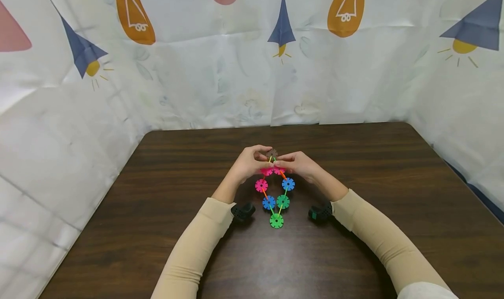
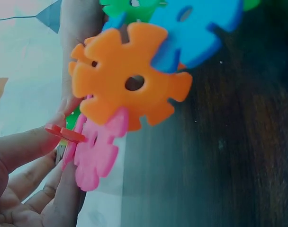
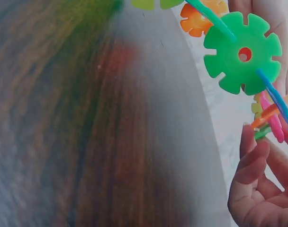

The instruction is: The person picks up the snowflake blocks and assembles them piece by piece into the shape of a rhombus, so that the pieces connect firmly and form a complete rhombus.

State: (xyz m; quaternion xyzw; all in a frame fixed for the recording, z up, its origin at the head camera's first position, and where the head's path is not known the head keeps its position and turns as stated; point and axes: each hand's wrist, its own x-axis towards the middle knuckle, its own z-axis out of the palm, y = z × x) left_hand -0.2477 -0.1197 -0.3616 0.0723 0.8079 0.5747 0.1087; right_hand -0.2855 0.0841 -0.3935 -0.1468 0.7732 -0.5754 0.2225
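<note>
A closed loop of notched plastic flower discs, slotted into one another, hangs between both hands in the head view. Its lowest disc is bright green; a blue disc and a pink disc form part of the sides. My left hand and right hand pinch the loop's top, fingertips close together around a dull brownish disc. In the left wrist view, an orange disc hangs near the left thumb. A green disc fills the upper right wrist view, above the curled right fingers.
Underneath lies a dark wood-grain table. A white cloth printed with lamps and bulbs hangs behind it and at both sides. Black wrist cameras are strapped at both sleeve cuffs.
</note>
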